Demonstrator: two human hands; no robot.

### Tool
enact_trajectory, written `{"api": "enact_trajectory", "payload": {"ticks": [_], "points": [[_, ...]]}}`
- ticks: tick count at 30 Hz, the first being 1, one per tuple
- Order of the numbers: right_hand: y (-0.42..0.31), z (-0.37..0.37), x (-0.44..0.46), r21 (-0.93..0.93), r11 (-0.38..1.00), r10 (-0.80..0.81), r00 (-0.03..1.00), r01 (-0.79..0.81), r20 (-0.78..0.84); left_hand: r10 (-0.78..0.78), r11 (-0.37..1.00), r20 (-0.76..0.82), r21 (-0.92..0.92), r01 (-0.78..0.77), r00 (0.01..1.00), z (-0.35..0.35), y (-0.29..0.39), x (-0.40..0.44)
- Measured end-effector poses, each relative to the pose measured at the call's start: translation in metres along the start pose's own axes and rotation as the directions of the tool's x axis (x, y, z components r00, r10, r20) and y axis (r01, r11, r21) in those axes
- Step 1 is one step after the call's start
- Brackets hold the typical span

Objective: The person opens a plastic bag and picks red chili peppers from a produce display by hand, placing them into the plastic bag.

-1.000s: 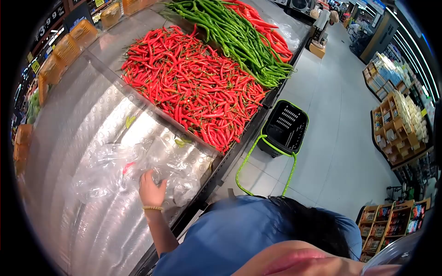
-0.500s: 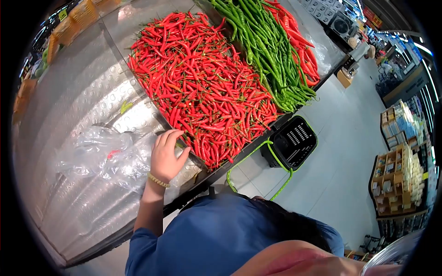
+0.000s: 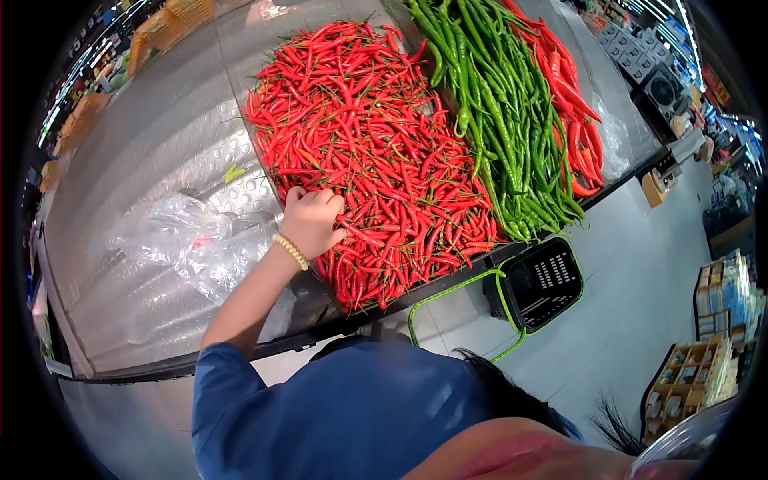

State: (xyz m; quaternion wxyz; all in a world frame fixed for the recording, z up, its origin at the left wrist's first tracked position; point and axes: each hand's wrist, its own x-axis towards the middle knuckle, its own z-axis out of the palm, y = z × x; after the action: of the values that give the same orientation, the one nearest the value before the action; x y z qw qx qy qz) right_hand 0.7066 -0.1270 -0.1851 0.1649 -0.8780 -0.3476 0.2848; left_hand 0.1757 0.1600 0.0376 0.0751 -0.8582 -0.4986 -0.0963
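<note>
My left hand (image 3: pixel 314 221), with a beaded bracelet on its wrist, rests at the left side of a large heap of small red chili peppers (image 3: pixel 384 160). Its fingers curl down into the chilies and the thumb presses in from the right; the fingertips are partly hidden among them. My right hand is out of view. Long green peppers (image 3: pixel 500 120) lie right of the heap, with larger red peppers (image 3: pixel 564 104) beyond them. A crumpled clear plastic bag (image 3: pixel 188 248) lies on the metal display surface to the left of my hand.
The metal display counter (image 3: pixel 152 144) has a dark front edge close to my body. A black shopping basket (image 3: pixel 544 280) with a green-edged rim and handle stands on the floor to the right. Wooden shelves (image 3: pixel 688 376) with goods are farther right.
My left hand has moved forward from the heap's near left edge onto the red chilies, and its fingers have bent into them. The view has shifted, so the counter and basket appear farther right.
</note>
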Motion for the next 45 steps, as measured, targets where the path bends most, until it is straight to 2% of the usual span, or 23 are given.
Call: {"api": "enact_trajectory", "payload": {"ticks": [3, 5, 6, 7, 8, 9, 11, 13, 15, 19, 21, 25, 27, 29, 31, 32, 33, 34, 35, 36, 37, 40, 45], "points": [[-0.045, -0.007, 0.005, 0.025, 0.993, -0.117, 0.993, 0.117, -0.025, 0.129, 0.972, 0.342, -0.229, -0.050, 0.931, -0.028, -0.022, 0.036], [-0.082, -0.012, 0.007, 0.034, 0.974, -0.224, 0.974, 0.225, -0.036, 0.082, 0.925, 0.186, -0.380, -0.005, 0.979, -0.052, -0.035, 0.064], [-0.102, -0.014, 0.008, 0.040, 0.960, -0.274, 0.961, 0.275, -0.044, 0.066, 0.933, -0.028, -0.353, -0.071, 0.997, -0.056, -0.049, 0.081], [-0.123, -0.017, 0.006, 0.048, 0.944, -0.325, 0.944, 0.327, -0.050, 0.078, 0.954, -0.258, -0.261, -0.146, 0.963, -0.054, -0.071, 0.105], [-0.144, -0.018, 0.006, 0.055, 0.924, -0.375, 0.925, 0.378, -0.055, 0.015, 1.000, -0.334, -0.021, -0.023, 0.943, -0.064, -0.083, 0.124], [-0.165, -0.019, 0.004, 0.066, 0.904, -0.418, 0.906, 0.422, -0.060, -0.053, 0.997, -0.460, 0.021, 0.070, 0.887, -0.062, -0.101, 0.143], [-0.211, -0.020, 0.001, 0.082, 0.855, -0.508, 0.859, 0.512, -0.066, -0.229, 0.949, -0.352, 0.125, 0.288, 0.908, -0.056, -0.133, 0.179], [-0.257, -0.018, 0.000, 0.095, 0.798, -0.592, 0.803, 0.595, -0.067, -0.329, 0.937, -0.049, 0.107, 0.333, 0.943, -0.049, -0.148, 0.196], [-0.304, -0.010, 0.000, 0.108, 0.741, -0.659, 0.749, 0.662, -0.070, -0.343, 0.939, -0.073, 0.002, 0.344, 0.936, -0.050, -0.146, 0.198], [-0.388, 0.011, 0.008, 0.105, 0.664, -0.734, 0.673, 0.740, -0.096, -0.378, 0.926, -0.086, -0.050, 0.375, 0.922, -0.062, -0.147, 0.202], [-0.419, 0.023, 0.019, 0.086, 0.654, -0.745, 0.660, 0.751, -0.102, -0.395, 0.918, -0.021, -0.038, 0.394, 0.918, -0.053, -0.159, 0.230], [-0.464, 0.045, 0.038, 0.034, 0.675, -0.731, 0.674, 0.737, -0.110, -0.299, 0.954, 0.262, 0.064, 0.293, 0.917, -0.064, -0.163, 0.252], [-0.475, 0.053, 0.042, 0.012, 0.682, -0.726, 0.678, 0.731, -0.114, -0.325, 0.945, 0.208, 0.029, 0.326, 0.923, -0.075, -0.148, 0.233], [-0.479, 0.056, 0.042, 0.002, 0.681, -0.727, 0.676, 0.732, -0.120, -0.306, 0.952, -0.037, -0.029, 0.305, 0.951, -0.091, -0.126, 0.203], [-0.475, 0.051, 0.034, 0.018, 0.667, -0.737, 0.662, 0.745, -0.137, -0.093, 0.957, -0.241, -0.289, 0.020, 0.966, -0.101, -0.128, 0.195], [-0.468, 0.046, 0.028, 0.032, 0.658, -0.741, 0.655, 0.752, -0.150, 0.009, 0.808, -0.375, -0.544, -0.228, 0.927, -0.113, -0.113, 0.182], [-0.462, 0.040, 0.022, 0.054, 0.648, -0.745, 0.647, 0.760, -0.163, 0.042, 0.545, -0.522, -0.702, -0.457, 0.852, -0.132, -0.095, 0.162], [-0.452, 0.034, 0.014, 0.076, 0.640, -0.746, 0.642, 0.765, -0.177, 0.109, 0.293, -0.586, -0.753, -0.589, 0.803, -0.153, -0.081, 0.137], [-0.439, 0.028, 0.005, 0.091, 0.635, -0.744, 0.639, 0.767, -0.195, 0.142, 0.017, -0.660, -0.744, -0.668, 0.738, -0.174, -0.070, 0.113], [-0.424, 0.020, -0.004, 0.108, 0.635, -0.739, 0.642, 0.765, -0.204, 0.178, -0.287, -0.782, -0.622, -0.729, 0.597, -0.189, -0.065, 0.093], [-0.409, 0.013, -0.012, 0.117, 0.643, -0.728, 0.651, 0.757, -0.214, 0.220, -0.428, -0.808, -0.583, -0.691, 0.546, -0.197, -0.057, 0.072], [-0.353, 0.000, -0.033, 0.144, 0.694, -0.675, 0.707, 0.705, -0.211, 0.382, -0.542, -0.780, -0.624, -0.563, 0.496, -0.195, -0.023, 0.019], [-0.284, -0.018, -0.064, 0.157, 0.771, -0.588, 0.784, 0.618, -0.200, 0.512, -0.364, -0.599, -0.800, -0.477, 0.615, -0.165, 0.030, -0.030]]}}
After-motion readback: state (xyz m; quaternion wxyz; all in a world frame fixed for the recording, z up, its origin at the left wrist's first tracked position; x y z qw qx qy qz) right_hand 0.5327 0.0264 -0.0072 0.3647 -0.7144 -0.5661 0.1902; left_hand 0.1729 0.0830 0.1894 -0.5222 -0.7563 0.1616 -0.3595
